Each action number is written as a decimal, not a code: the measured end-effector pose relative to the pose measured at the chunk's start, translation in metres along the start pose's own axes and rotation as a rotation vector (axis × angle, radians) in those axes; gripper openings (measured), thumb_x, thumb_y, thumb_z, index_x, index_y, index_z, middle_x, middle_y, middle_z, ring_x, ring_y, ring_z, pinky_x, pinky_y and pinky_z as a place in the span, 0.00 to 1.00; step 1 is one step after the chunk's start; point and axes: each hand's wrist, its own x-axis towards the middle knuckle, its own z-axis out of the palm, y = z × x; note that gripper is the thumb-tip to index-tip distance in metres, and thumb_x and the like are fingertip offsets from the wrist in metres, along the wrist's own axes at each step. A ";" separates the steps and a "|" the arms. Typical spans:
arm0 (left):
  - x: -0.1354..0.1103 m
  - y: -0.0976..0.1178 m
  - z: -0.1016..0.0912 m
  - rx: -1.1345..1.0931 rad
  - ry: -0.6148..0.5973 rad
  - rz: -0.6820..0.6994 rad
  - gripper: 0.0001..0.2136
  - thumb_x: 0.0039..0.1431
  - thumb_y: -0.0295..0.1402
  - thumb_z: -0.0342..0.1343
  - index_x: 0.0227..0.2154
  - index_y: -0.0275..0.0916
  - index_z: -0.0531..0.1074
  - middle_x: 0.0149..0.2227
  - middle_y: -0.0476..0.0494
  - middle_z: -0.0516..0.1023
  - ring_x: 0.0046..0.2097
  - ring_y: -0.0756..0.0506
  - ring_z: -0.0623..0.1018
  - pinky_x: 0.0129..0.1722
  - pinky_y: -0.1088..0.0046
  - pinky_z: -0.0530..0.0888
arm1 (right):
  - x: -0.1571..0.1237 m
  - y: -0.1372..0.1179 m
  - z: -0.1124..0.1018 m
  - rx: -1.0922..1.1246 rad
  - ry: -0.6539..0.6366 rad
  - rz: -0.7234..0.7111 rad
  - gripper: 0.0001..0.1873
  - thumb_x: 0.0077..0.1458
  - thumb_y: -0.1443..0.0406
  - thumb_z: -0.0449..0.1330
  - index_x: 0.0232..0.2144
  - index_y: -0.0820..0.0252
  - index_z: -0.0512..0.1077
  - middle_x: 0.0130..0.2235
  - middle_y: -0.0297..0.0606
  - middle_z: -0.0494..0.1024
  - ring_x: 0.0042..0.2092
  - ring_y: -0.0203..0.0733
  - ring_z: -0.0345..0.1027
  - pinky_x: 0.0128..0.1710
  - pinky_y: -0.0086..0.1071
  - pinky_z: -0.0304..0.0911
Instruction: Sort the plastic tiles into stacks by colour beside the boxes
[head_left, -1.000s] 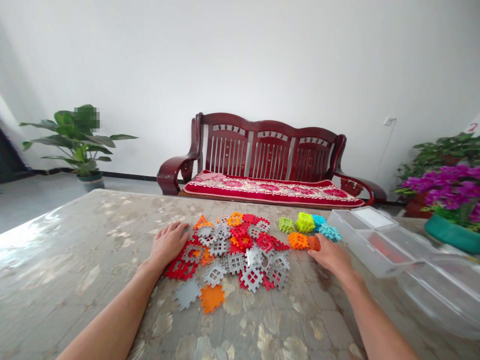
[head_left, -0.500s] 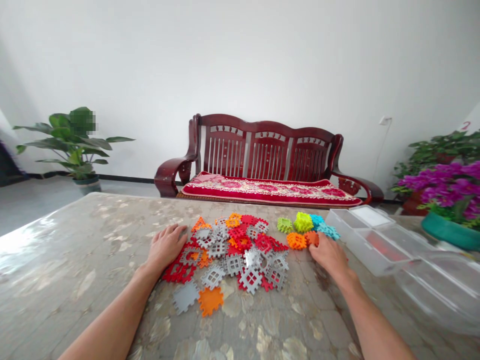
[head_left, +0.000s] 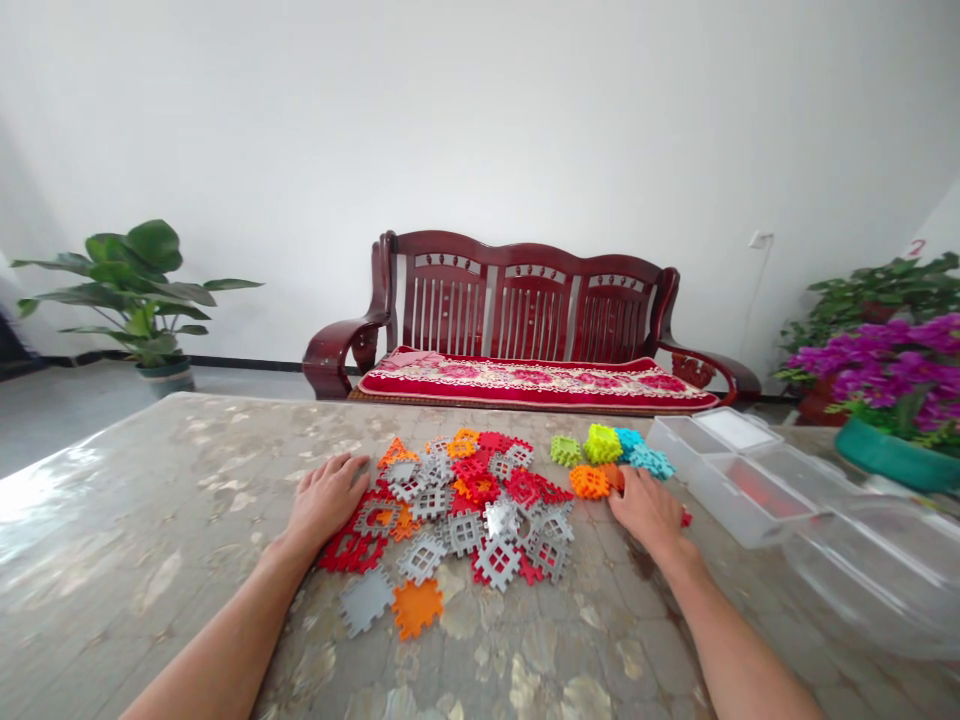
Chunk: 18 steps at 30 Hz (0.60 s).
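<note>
My left hand point(head_left: 327, 500) lies flat on the table with its fingers stretched out, at the left edge of a heap of plastic interlocking tiles. Grey window tiles point(head_left: 464, 533), red tiles point(head_left: 352, 552) and orange ones are mixed in this heap. In front of it lie a plain grey tile point(head_left: 367, 602) and a plain orange tile point(head_left: 417, 608). My right hand point(head_left: 648, 508) has its fingers closed at an orange interlocking tile point(head_left: 613, 474), beside an orange stack point(head_left: 589, 482). Lime-green tiles point(head_left: 602, 443) and blue tiles point(head_left: 651, 460) sit just beyond that hand.
A clear divided plastic box point(head_left: 739, 490) with red pieces inside stands at the right, its clear lid point(head_left: 885, 575) nearer me. Purple flowers in a teal pot point(head_left: 892, 455) stand at the far right. A wooden bench point(head_left: 532, 300) is behind the table point(head_left: 187, 480).
The whole view has shifted slightly. My right hand stays by the orange stack, and a small red piece now shows beside its wrist. My left hand remains flat in place.
</note>
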 end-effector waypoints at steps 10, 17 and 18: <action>0.002 -0.002 0.003 -0.002 0.000 -0.006 0.24 0.65 0.41 0.39 0.58 0.43 0.70 0.63 0.39 0.69 0.64 0.38 0.67 0.63 0.55 0.62 | -0.006 0.009 -0.005 0.126 -0.017 0.065 0.23 0.57 0.60 0.52 0.54 0.56 0.68 0.52 0.46 0.76 0.50 0.54 0.73 0.45 0.42 0.66; 0.001 -0.002 0.003 -0.006 0.022 -0.002 0.23 0.65 0.40 0.40 0.57 0.43 0.71 0.62 0.38 0.70 0.63 0.37 0.69 0.62 0.55 0.63 | -0.006 0.005 -0.002 0.091 -0.007 0.123 0.29 0.59 0.55 0.51 0.61 0.59 0.60 0.54 0.51 0.74 0.51 0.57 0.72 0.46 0.47 0.67; 0.001 -0.001 0.002 -0.006 0.022 -0.002 0.23 0.65 0.40 0.40 0.57 0.43 0.71 0.62 0.38 0.70 0.63 0.38 0.69 0.62 0.55 0.63 | -0.007 0.005 -0.002 0.085 -0.013 0.118 0.30 0.59 0.55 0.52 0.61 0.60 0.60 0.53 0.52 0.74 0.51 0.57 0.72 0.46 0.47 0.67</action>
